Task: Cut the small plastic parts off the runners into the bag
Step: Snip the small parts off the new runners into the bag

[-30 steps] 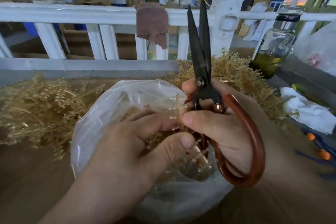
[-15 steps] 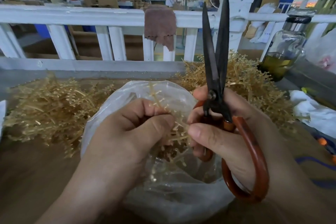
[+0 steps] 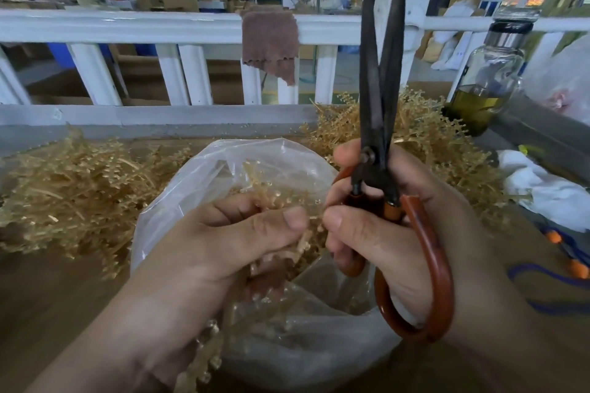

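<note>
Left hand pinches a runner over the bag; right hand grips scissors, blades upright and slightly apart, thumb just beside the runner. Runner heaps lie either side of the bag, with a bottle far right.

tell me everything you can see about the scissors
The scissors have two long, dull dark metal blades joined at a pivot screw, with the tips slightly parted. The looped handles are glossy reddish-brown. They stand nearly upright, tips up, over the right edge of the clear plastic bag. The right hand grips the handles, thumb across the front, with the large loop round it.
</note>
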